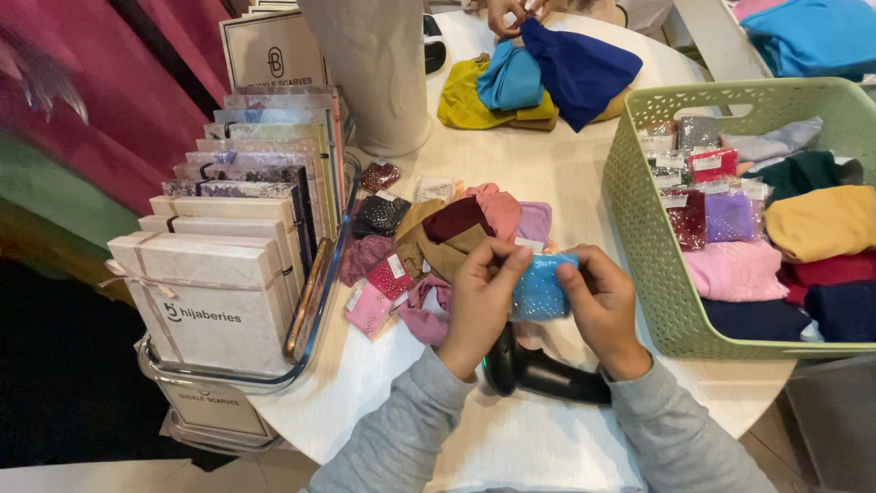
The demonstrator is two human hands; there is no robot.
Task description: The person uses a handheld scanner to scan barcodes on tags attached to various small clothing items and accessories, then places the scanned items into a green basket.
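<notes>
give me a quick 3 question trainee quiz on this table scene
1. True or false: both hands hold the sparkly blue packet.
2. What lies on the table under the hands? A) black handheld scanner B) scissors C) phone
3. What colour is the lattice basket on the right?

Key: 1 true; 2 A; 3 green.

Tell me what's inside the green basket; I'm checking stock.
The green basket holds folded cloths in yellow, pink, navy, maroon and grey, plus small sparkly packets along its left side. Whatever lies beneath them is covered.
</notes>
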